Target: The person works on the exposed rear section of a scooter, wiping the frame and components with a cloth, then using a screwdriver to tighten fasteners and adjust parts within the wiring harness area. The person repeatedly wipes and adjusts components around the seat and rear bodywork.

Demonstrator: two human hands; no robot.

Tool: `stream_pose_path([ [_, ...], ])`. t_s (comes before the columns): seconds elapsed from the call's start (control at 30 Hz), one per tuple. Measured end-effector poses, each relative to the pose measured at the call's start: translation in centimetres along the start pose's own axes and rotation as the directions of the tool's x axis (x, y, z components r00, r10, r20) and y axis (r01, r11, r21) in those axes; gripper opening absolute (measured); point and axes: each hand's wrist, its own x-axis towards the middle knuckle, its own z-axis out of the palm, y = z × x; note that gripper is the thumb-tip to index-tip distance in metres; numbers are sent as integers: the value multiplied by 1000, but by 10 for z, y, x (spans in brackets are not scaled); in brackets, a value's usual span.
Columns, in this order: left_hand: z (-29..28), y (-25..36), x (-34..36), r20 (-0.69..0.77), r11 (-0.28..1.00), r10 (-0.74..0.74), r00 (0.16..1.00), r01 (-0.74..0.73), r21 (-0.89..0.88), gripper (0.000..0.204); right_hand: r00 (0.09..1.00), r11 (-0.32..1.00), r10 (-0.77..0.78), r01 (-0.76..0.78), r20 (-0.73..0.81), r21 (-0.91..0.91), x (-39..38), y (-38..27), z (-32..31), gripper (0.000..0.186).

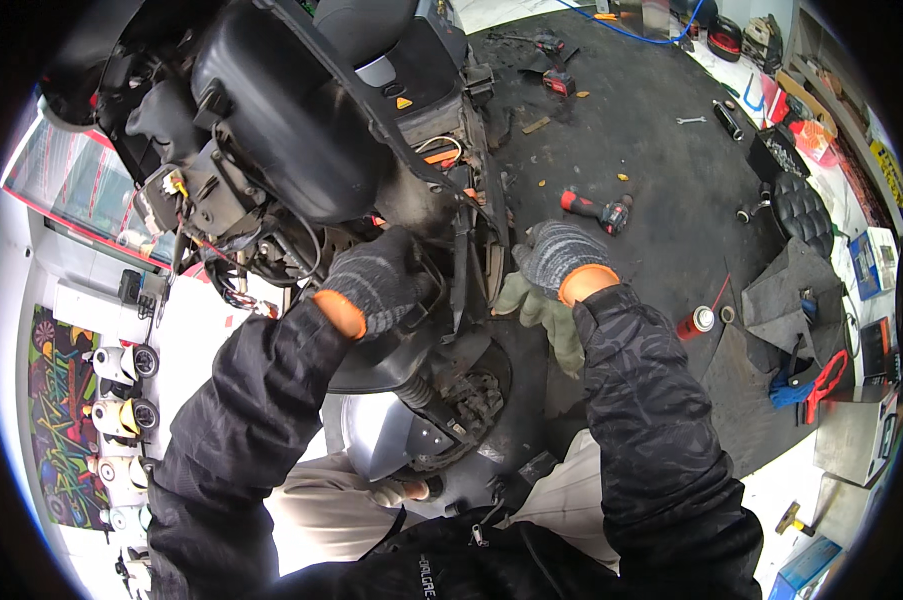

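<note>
My left hand (pixel 376 280), in a grey knitted glove with an orange cuff, has its fingers curled at a black part of a partly dismantled scooter (pixel 276 130), whose body fills the upper left with exposed wires and connectors (pixel 176 185). My right hand (pixel 561 260), gloved the same way, grips a pale green cloth (pixel 531 315) beside the scooter's frame, with the cloth hanging below it. Below both hands is the scooter's wheel with a silver curved fender (pixel 366 425) between my legs.
On the dark mat (pixel 671 280) lie a red-black drill (pixel 601 210), another drill (pixel 556 82), a wrench (pixel 691 120), a spray can (pixel 696 322) and a black quilted seat (pixel 801 210). Tools and boxes (pixel 871 260) line the right edge. Small scooters (pixel 116 410) stand far left.
</note>
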Motion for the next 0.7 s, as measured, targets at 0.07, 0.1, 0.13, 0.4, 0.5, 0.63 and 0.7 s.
stream_pose_path([
  [0.07, 3, 1, -3, -47, 1000, -9, 999, 9, -11, 41, 999, 1000, -20, 20, -42, 5, 7, 2, 6, 50],
  [0.1, 4, 3, -5, -71, 1000, -12, 997, 11, -21, 40, 997, 999, -38, 39, -65, 11, 10, 3, 8, 50],
  [0.13, 5, 5, -11, -115, 997, 6, 993, -14, -73, 36, 996, 998, -38, 42, -78, 39, 14, 4, 10, 51],
  [0.4, 25, 42, -81, -295, 966, 86, 952, -6, 260, 49, 987, 996, -85, 89, -139, 21, 18, -6, 10, 46],
  [0.5, 33, 44, -107, -361, 988, 141, 922, -109, 108, 44, 958, 987, -136, 152, -252, 45, 11, -12, 13, 44],
  [0.63, 43, 16, -144, -391, 902, 303, 869, -394, -177, 36, 853, 986, -167, 150, -494, -72, -8, -24, 10, 51],
  [0.7, 50, 0, -160, -512, 895, 234, 826, -389, -219, 38, 840, 994, -106, 108, -532, -27, -30, -32, 3, 38],
])
